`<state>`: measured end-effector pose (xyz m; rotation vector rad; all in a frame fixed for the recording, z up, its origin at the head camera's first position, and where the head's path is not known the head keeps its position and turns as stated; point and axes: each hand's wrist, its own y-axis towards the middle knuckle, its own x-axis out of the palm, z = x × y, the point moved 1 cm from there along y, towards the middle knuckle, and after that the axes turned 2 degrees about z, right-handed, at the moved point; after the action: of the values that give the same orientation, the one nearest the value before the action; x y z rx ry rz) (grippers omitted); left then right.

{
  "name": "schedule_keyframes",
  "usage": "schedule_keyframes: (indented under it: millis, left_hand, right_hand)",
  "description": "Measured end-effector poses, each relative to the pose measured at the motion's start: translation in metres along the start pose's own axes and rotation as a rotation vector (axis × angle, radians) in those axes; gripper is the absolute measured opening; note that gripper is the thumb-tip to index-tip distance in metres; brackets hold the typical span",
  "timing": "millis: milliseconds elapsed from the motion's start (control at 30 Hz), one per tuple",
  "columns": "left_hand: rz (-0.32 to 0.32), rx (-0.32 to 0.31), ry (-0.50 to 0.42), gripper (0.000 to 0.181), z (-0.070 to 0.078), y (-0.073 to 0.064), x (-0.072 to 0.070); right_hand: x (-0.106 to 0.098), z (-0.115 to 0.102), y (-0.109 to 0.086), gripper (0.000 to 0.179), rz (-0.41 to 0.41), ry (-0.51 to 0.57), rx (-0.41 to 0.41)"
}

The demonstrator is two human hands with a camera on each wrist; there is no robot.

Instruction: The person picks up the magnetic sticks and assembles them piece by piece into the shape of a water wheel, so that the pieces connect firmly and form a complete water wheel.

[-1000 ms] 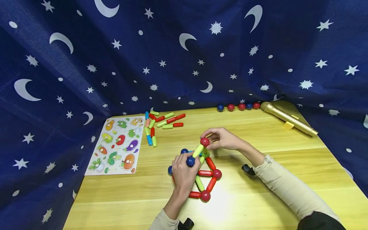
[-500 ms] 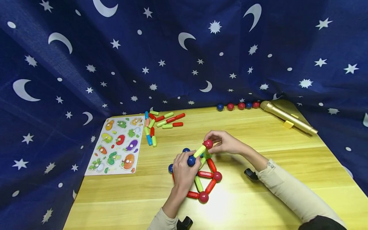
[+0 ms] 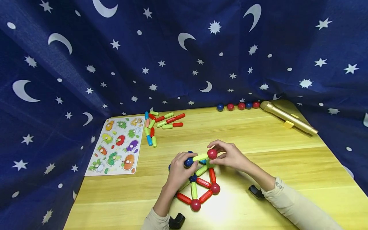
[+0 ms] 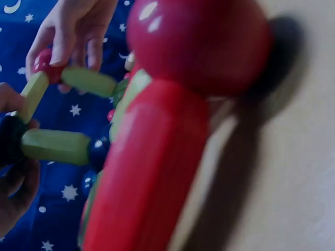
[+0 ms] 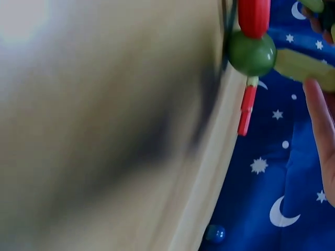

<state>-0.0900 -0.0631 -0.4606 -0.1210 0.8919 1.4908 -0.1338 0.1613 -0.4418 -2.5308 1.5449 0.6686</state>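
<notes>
My left hand (image 3: 179, 172) pinches a dark blue ball (image 3: 188, 162) at the left end of a raised yellow-green magnetic rod (image 3: 200, 157). At its other end, a red ball (image 3: 212, 153) is held between the fingers and thumb of my right hand (image 3: 231, 157). Below lies a frame of rods and balls, with a green ball (image 3: 210, 164), a central blue ball (image 3: 193, 178) and a red ball (image 3: 195, 205) at the front. In the left wrist view, yellow-green rods (image 4: 56, 147) run from both held balls to the frame. My left hand hides the frame's left part.
Several loose rods (image 3: 171, 119) lie at the back left, beside a vegetable puzzle board (image 3: 115, 145). Along the back edge sits a row of red and blue balls (image 3: 230, 107). A gold microphone (image 3: 288, 117) lies at the back right on yellow blocks.
The frame has turned clockwise on the table. My right hand has come nearer and to the right with its red ball, and the raised rod now lies more level across the view.
</notes>
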Motion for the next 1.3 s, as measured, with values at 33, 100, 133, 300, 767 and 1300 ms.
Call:
schedule_keyframes:
  millis: [33, 100, 133, 300, 767, 1300]
  left_hand:
    - [-0.033, -0.004, -0.005, 0.021, -0.001, 0.001, -0.002]
    - [-0.081, -0.007, -0.01, 0.022, -0.001, 0.002, -0.006]
    - [-0.093, -0.004, -0.001, 0.022, 0.0, 0.001, -0.007]
    - [-0.054, 0.06, 0.072, 0.022, 0.008, -0.004, -0.007]
    - [0.205, 0.033, 0.242, 0.031, 0.025, -0.024, 0.005]
    - [0.299, -0.011, 0.239, 0.049, 0.02, -0.03, 0.009]
  right_hand:
    - [0.003, -0.001, -0.003, 0.047, 0.019, -0.016, -0.008]
    - [0.007, -0.003, -0.006, 0.045, 0.052, -0.045, -0.02]
    - [0.008, -0.004, -0.007, 0.043, 0.064, -0.057, -0.027]
    - [0.011, -0.007, -0.005, 0.04, 0.065, -0.091, -0.048]
    - [0.014, -0.01, 0.021, 0.037, -0.051, -0.191, -0.152]
    - [0.018, -0.011, 0.111, 0.048, -0.36, -0.184, -0.192]
